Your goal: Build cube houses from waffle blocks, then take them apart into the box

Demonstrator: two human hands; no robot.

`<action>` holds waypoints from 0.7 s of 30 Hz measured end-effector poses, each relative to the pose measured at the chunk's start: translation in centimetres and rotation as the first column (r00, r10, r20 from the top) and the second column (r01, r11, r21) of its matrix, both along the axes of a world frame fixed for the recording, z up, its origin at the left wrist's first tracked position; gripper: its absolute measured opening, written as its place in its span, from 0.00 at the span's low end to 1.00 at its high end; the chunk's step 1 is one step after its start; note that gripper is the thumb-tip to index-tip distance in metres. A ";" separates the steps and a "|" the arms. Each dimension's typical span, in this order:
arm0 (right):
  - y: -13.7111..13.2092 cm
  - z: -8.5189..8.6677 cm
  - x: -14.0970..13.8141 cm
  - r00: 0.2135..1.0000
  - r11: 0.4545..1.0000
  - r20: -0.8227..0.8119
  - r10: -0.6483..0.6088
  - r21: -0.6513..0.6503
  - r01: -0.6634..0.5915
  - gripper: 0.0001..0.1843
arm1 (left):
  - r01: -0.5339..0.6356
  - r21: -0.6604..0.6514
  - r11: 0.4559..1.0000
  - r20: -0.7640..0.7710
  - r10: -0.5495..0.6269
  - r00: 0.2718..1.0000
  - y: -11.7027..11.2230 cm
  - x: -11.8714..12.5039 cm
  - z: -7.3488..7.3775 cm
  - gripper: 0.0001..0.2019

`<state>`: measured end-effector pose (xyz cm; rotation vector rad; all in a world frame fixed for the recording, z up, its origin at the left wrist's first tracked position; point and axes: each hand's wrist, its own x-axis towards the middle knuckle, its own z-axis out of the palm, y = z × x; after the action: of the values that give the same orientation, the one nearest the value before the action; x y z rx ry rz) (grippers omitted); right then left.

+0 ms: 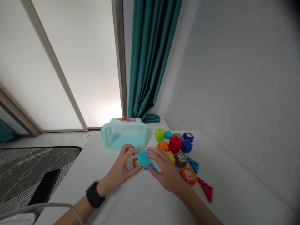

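Observation:
Both my hands meet over a white table. A flat light-blue toothed block sits between them, pinched from both sides. My left hand, with a dark watch on the wrist, curls its fingers round the block's left edge; an orange toothed piece shows under them. My right hand grips the block's right side, with another blue toothed piece under its fingers.
A pale turquoise plastic box lies behind my hands. Several coloured toothed blocks lie to the right: green, red, blue, purple, orange, a red strip. A phone lies on a striped mat at left.

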<state>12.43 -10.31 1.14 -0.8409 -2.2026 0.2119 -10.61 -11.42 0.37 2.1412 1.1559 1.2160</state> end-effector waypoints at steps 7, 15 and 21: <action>1.3 2.3 4.6 0.998 0.998 0.046 -0.051 0.050 0.049 0.17 | 0.076 0.021 0.997 -0.011 -0.076 0.997 2.4 4.5 1.9 0.24; 4.3 3.4 8.6 0.996 0.995 0.024 -0.086 0.053 0.085 0.19 | 0.093 0.097 0.991 -0.109 -0.082 0.991 5.7 8.7 3.6 0.22; 5.8 2.9 10.3 0.994 0.992 0.007 -0.111 0.057 0.111 0.20 | 0.128 0.142 0.982 -0.199 -0.098 0.975 8.5 10.1 3.5 0.20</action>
<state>22.69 -4.51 4.05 -0.9312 -2.1531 0.0908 -0.56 -2.95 3.89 2.4491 1.0277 1.1002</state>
